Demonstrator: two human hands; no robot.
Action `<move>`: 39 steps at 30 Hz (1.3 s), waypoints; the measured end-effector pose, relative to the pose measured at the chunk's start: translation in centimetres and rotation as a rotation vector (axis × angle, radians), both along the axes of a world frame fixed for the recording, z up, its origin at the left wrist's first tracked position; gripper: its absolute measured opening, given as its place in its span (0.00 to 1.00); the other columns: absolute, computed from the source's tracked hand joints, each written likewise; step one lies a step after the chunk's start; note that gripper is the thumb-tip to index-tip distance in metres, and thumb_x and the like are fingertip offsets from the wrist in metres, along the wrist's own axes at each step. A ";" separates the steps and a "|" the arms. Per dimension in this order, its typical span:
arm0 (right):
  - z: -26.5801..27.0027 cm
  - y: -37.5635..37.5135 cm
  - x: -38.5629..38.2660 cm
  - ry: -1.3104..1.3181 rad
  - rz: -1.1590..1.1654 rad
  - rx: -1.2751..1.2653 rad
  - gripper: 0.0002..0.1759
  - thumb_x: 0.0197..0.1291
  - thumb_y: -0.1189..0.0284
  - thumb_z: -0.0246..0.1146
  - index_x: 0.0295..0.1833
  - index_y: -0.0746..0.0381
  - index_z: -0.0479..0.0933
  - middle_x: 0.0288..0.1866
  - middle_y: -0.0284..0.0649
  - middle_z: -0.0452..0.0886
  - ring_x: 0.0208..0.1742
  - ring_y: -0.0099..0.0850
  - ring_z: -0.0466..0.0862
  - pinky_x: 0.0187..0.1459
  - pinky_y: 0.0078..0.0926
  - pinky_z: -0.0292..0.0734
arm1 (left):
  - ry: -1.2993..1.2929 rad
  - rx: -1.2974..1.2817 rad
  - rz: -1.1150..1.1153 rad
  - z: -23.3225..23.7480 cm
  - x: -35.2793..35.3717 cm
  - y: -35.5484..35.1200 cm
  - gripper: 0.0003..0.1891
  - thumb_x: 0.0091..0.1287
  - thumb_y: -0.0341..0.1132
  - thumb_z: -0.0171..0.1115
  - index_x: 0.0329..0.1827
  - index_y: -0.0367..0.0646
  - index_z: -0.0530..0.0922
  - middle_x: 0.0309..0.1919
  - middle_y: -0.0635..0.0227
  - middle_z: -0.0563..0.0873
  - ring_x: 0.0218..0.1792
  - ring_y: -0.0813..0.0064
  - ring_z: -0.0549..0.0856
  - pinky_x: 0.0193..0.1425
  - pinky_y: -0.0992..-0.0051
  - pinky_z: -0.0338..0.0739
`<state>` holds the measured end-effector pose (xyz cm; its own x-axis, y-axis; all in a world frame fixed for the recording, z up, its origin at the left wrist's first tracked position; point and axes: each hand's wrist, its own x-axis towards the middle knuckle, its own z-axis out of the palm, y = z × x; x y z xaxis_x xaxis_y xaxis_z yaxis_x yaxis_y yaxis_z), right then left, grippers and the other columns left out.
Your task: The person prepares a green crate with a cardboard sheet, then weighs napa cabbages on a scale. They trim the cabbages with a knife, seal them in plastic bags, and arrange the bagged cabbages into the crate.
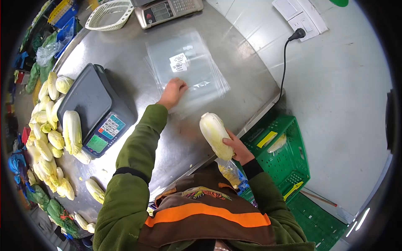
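Observation:
My right hand (pixel 238 149) grips the lower side of a pale napa cabbage (pixel 215 134), raised near the front edge of the steel table. On a stack of clear plastic bags (pixel 194 62) rests my left hand (pixel 173 93), its fingers curled and pressed together at the near left part of the stack. The fingertips seem to pinch a bag there, though they are partly hidden. White printed labels (pixel 179 62) lie on the top bag.
A grey scale (pixel 88 100) stands at left with a napa cabbage (pixel 72 131) on its edge. Many more cabbages (pixel 46 146) are heaped beyond. Another scale (pixel 167 11) and a white basket (pixel 109 16) sit at the back. A green crate (pixel 299 146) stands right, below a plugged cord (pixel 284 62).

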<state>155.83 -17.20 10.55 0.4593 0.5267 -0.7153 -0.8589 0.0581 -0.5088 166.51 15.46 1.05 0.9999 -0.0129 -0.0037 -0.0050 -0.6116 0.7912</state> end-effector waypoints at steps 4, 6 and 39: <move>0.0 1.9 2.3 -0.163 0.019 0.039 0.50 0.58 0.66 0.71 0.81 0.62 0.51 0.68 0.44 0.71 0.64 0.30 0.77 0.60 0.29 0.77 | -0.098 0.062 -0.064 0.0 -0.8 -0.4 0.10 0.66 0.35 0.66 0.43 0.37 0.83 0.39 0.56 0.83 0.46 0.54 0.81 0.53 0.61 0.77; 0.2 2.8 3.3 -0.164 0.046 0.139 0.51 0.57 0.66 0.72 0.81 0.63 0.51 0.69 0.44 0.70 0.66 0.31 0.75 0.61 0.30 0.76 | -0.097 0.054 -0.114 0.5 -1.7 -0.7 0.12 0.66 0.37 0.66 0.46 0.38 0.83 0.40 0.56 0.83 0.46 0.54 0.81 0.53 0.61 0.77; -2.1 10.7 -11.0 -1.247 -0.078 -0.330 0.51 0.47 0.72 0.78 0.75 0.68 0.59 0.67 0.49 0.72 0.67 0.38 0.73 0.68 0.37 0.68 | -0.300 -0.056 -0.302 13.0 -21.0 -3.8 0.06 0.65 0.33 0.62 0.37 0.40 0.78 0.37 0.58 0.80 0.44 0.54 0.79 0.53 0.59 0.74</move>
<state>144.88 -6.45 8.42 0.9283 0.3499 0.1258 0.2035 -0.1948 -0.9595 145.49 11.65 14.03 0.9078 -0.2972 0.2958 -0.4122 -0.5031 0.7596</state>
